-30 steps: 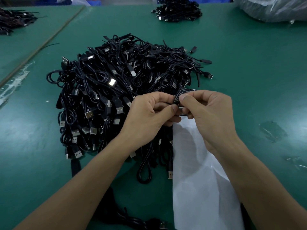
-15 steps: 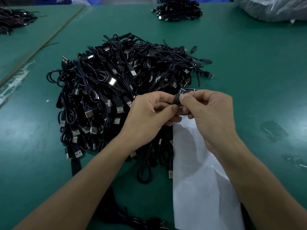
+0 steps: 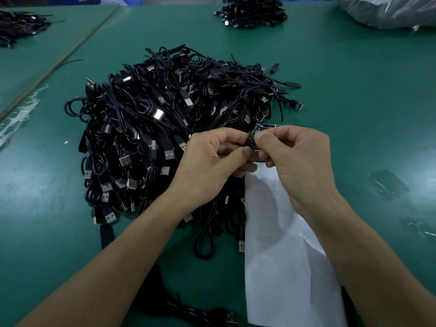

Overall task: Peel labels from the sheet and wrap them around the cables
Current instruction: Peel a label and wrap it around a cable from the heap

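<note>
A big heap of black USB cables [image 3: 169,128] lies on the green table [image 3: 354,95]. A white label sheet [image 3: 283,256] stretches toward me at its right edge, mostly bare backing, with a few black labels at its far end [image 3: 271,126]. My left hand [image 3: 212,164] and my right hand [image 3: 299,161] meet above the sheet's far end. Between their fingertips they pinch a small black label with white print [image 3: 253,136]. Whether a cable runs inside the label is hidden by my fingers.
A smaller pile of black cables [image 3: 250,13] sits at the far edge, another [image 3: 16,27] at the far left. A clear plastic bag [image 3: 389,10] is at the far right. More cables [image 3: 193,312] lie near me, between my forearms.
</note>
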Tool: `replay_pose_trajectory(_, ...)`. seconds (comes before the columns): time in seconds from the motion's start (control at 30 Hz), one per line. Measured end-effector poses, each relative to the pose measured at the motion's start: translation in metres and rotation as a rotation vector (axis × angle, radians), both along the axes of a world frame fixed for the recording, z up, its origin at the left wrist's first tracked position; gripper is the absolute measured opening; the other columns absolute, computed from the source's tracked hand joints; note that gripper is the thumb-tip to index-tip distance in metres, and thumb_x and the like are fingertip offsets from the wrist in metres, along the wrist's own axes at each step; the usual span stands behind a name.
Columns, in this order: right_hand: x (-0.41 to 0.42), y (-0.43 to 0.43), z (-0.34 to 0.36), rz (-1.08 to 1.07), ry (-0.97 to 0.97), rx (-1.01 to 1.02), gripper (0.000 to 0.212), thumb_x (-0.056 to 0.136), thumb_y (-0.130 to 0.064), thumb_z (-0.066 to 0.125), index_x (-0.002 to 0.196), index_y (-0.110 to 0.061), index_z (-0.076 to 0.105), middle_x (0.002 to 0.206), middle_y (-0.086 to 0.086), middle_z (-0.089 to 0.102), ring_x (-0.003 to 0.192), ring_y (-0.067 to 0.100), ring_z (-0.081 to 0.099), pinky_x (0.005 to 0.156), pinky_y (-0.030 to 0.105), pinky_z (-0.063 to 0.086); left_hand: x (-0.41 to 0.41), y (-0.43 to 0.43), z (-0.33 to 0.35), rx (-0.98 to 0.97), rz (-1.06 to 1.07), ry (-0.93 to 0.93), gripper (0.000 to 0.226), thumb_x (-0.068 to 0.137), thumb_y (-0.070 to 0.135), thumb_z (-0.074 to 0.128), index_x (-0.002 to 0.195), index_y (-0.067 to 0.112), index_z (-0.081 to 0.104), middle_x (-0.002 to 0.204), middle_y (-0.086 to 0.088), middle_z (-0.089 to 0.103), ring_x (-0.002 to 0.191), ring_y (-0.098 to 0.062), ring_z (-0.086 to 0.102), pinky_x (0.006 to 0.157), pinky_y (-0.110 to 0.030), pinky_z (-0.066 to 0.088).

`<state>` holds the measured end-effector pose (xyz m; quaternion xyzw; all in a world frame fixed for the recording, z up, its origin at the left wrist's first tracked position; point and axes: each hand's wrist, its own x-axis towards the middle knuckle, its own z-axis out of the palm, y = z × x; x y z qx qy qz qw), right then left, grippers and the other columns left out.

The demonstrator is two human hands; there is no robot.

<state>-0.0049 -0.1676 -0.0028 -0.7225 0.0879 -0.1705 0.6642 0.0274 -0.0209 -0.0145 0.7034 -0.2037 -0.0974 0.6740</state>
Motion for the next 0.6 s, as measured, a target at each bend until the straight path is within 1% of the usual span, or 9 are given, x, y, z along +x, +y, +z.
replay_pose_trajectory(0.13,-0.0001,0.0000,0.0004,-0.005,0.011,0.010,0.018,0.087,-0.008,0.072,0.071,-0.016,0.071,0.053,-0.008,0.065,0.051,0.000,0.060,0.052,0.012,0.045,0.0000,-0.0005,-0.0001,0.002,0.005,0.014,0.012,0.095,0.005,0.065,0.104,0.012,0.069,0.084,-0.003,0.078,0.074,-0.017,0.076,0.063,-0.022,0.059)
replay_pose_trajectory(0.3,-0.0009,0.0011,0.0020,-0.012,0.014,0.025,0.018,0.087,-0.005,0.071,0.070,-0.013,0.070,0.051,-0.010,0.064,0.048,-0.002,0.059,0.050,0.011,0.045,-0.0014,-0.0009,0.0009,0.014,0.003,0.005,0.012,0.095,0.006,0.065,0.102,0.015,0.069,0.084,-0.001,0.078,0.074,-0.016,0.076,0.065,-0.024,0.060)
replay_pose_trajectory(0.6,-0.0009,0.0014,0.0021,-0.024,0.022,0.020,0.020,0.085,-0.004,0.070,0.068,-0.015,0.071,0.051,-0.008,0.065,0.048,0.000,0.060,0.051,0.012,0.045,-0.0026,-0.0017,0.0019,0.009,0.002,0.019,0.012,0.094,0.005,0.066,0.100,0.016,0.069,0.082,0.001,0.078,0.073,-0.015,0.076,0.065,-0.022,0.060)
